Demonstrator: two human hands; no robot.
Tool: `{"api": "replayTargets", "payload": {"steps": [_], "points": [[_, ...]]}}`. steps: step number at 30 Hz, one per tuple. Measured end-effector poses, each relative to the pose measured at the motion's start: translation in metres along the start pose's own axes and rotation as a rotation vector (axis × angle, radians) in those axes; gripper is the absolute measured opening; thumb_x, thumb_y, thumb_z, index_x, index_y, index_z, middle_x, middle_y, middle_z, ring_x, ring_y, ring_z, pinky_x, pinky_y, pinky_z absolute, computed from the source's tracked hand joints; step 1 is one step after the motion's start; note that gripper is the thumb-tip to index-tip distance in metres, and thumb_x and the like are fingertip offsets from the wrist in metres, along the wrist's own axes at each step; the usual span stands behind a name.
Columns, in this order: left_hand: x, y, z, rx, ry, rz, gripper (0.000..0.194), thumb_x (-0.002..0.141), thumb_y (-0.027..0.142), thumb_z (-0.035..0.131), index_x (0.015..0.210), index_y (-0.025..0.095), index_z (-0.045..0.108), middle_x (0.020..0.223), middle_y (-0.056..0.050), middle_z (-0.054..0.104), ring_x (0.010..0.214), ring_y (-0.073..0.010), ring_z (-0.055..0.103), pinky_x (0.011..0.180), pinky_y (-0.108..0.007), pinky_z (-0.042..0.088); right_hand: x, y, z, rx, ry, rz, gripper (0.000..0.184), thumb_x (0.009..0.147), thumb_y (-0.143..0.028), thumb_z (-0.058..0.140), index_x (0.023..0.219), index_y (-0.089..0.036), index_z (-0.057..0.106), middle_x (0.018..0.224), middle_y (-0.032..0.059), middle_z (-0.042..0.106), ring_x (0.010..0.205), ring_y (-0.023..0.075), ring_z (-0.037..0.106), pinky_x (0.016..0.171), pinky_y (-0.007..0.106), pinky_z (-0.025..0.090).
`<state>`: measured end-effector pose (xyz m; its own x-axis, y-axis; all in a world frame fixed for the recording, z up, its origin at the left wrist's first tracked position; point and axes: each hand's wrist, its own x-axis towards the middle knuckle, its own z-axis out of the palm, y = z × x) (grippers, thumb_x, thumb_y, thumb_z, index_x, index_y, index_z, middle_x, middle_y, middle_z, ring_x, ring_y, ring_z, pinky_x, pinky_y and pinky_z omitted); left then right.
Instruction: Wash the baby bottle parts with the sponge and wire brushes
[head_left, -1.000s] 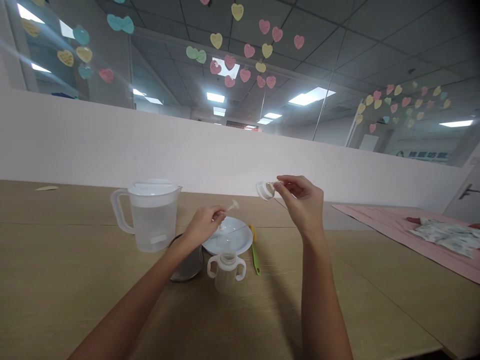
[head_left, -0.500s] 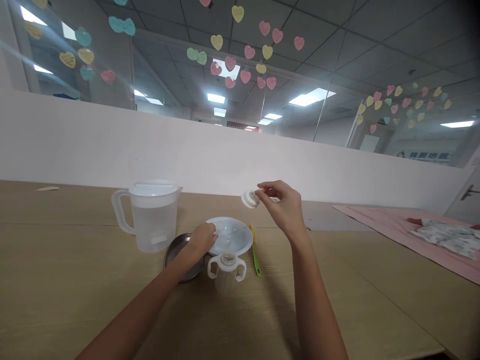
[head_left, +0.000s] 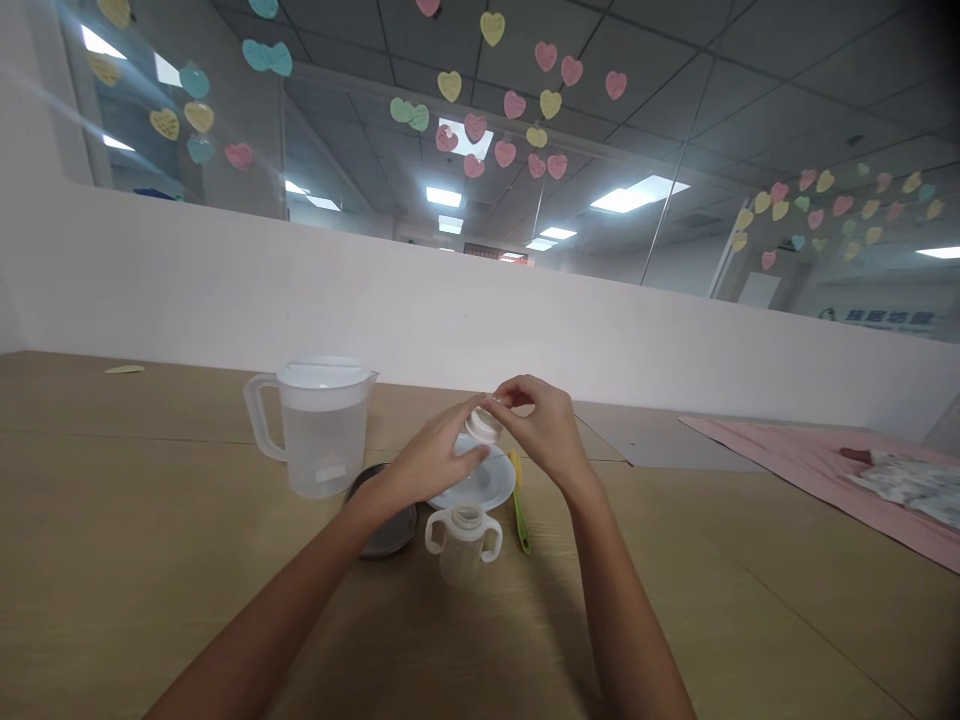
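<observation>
Above the bowl, both hands meet at a white bottle lid (head_left: 484, 427). My left hand (head_left: 429, 462) is closed around its left side, thumb below and fingers above. From the right, my right hand (head_left: 551, 430) pinches the lid's top with thumb and fingertips, which partly hide it. Underneath is a pale translucent bowl (head_left: 491, 487). In front of it stands a clear two-handled baby bottle (head_left: 463, 550), upright with its neck uncovered. A round dark metal dish (head_left: 394, 535) lies left of the bottle, partly behind my left forearm.
A lidded plastic pitcher (head_left: 324, 440) holding clear liquid stands at the left. Right of the bowl lies a brush with a green handle (head_left: 522, 522) and yellow head. A pink cloth (head_left: 780, 465) covers the table's right side. A white wall (head_left: 420, 310) rises behind the table.
My left hand has risen from the bowl's left rim and taken hold of the lid. My right hand has brought the lid left and slightly lower. The view has shifted slightly.
</observation>
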<state>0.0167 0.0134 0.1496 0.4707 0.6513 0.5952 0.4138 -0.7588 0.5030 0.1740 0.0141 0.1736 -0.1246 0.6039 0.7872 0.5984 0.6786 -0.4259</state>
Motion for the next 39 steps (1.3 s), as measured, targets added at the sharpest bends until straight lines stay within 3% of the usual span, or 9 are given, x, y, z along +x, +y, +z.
{"api": "replayTargets", "payload": {"steps": [5,9,13,18,22,26,30,34,39], "points": [[-0.003,0.010,0.002,-0.026,-0.068,-0.044,0.049,0.077,0.035,0.053,0.123,0.019,0.043,0.121,-0.006,0.053,0.107,-0.0229,0.049,0.090,-0.034,0.038,-0.001,-0.004,0.007,0.047,-0.054,-0.021,0.014,0.073,-0.031,0.058,0.071,-0.018,0.055,0.069,0.0010,0.058,0.065,0.0132,0.055,0.064,0.027,0.046],[0.000,0.004,-0.002,-0.015,0.017,-0.054,0.033,0.081,0.037,0.048,0.108,0.020,0.054,0.109,-0.003,0.060,0.097,-0.0199,0.054,0.082,-0.028,0.041,-0.003,-0.006,0.010,0.067,-0.074,-0.062,0.015,0.074,-0.033,0.057,0.074,-0.018,0.055,0.076,0.0026,0.059,0.071,0.0146,0.056,0.068,0.028,0.048],[0.000,0.004,-0.009,0.017,0.087,-0.037,0.032,0.078,0.041,0.053,0.101,0.020,0.057,0.096,-0.001,0.063,0.087,-0.0182,0.056,0.075,-0.026,0.042,-0.004,-0.008,0.011,0.072,-0.097,0.005,0.026,0.072,-0.038,0.061,0.089,-0.018,0.061,0.082,0.0039,0.063,0.074,0.0162,0.058,0.067,0.028,0.048],[-0.001,0.005,-0.010,0.073,0.090,0.013,0.038,0.075,0.043,0.057,0.107,0.022,0.056,0.108,-0.001,0.061,0.099,-0.0195,0.053,0.084,-0.028,0.039,-0.005,-0.007,0.004,0.156,-0.110,0.018,0.025,0.076,-0.038,0.056,0.089,-0.018,0.064,0.061,-0.0003,0.059,0.057,0.0122,0.056,0.054,0.022,0.044],[-0.001,0.000,-0.008,0.173,0.108,0.068,0.046,0.074,0.046,0.058,0.114,0.023,0.053,0.110,-0.003,0.060,0.102,-0.0207,0.051,0.087,-0.029,0.038,-0.004,-0.003,-0.002,0.297,-0.159,0.030,0.024,0.074,-0.037,0.058,0.082,-0.016,0.065,0.066,0.0016,0.062,0.060,0.0131,0.057,0.056,0.023,0.045],[-0.003,-0.001,-0.009,0.233,0.125,0.116,0.048,0.075,0.049,0.056,0.115,0.022,0.052,0.104,-0.004,0.061,0.098,-0.0206,0.052,0.086,-0.030,0.039,0.000,0.007,-0.001,0.497,-0.173,0.128,0.026,0.070,-0.039,0.062,0.080,-0.016,0.064,0.067,0.0022,0.063,0.064,0.0149,0.059,0.060,0.026,0.049],[-0.003,0.005,-0.009,0.250,0.058,0.202,0.048,0.076,0.047,0.055,0.117,0.023,0.049,0.107,-0.004,0.058,0.099,-0.0200,0.050,0.085,-0.030,0.039,0.007,0.032,-0.001,0.677,-0.012,0.334,0.033,0.067,-0.046,0.062,0.078,-0.016,0.059,0.062,0.0014,0.061,0.052,0.0146,0.058,0.051,0.029,0.051],[0.000,-0.013,-0.001,0.331,-0.079,0.185,0.041,0.080,0.039,0.052,0.117,0.023,0.048,0.111,-0.004,0.056,0.103,-0.0198,0.048,0.087,-0.031,0.039,0.008,0.067,-0.003,0.372,-0.042,0.410,0.038,0.069,-0.053,0.056,0.069,-0.015,0.057,0.057,0.0009,0.058,0.047,0.0135,0.056,0.049,0.026,0.047],[-0.001,-0.072,0.013,0.548,-0.240,-0.160,0.036,0.067,0.041,0.062,0.095,0.018,0.062,0.104,-0.009,0.055,0.100,-0.0247,0.051,0.086,-0.033,0.040,0.004,0.101,0.014,-0.403,-0.350,0.362,0.021,0.071,-0.034,0.059,0.063,-0.015,0.062,0.067,0.0047,0.064,0.065,0.0150,0.058,0.058,0.022,0.040]]}}
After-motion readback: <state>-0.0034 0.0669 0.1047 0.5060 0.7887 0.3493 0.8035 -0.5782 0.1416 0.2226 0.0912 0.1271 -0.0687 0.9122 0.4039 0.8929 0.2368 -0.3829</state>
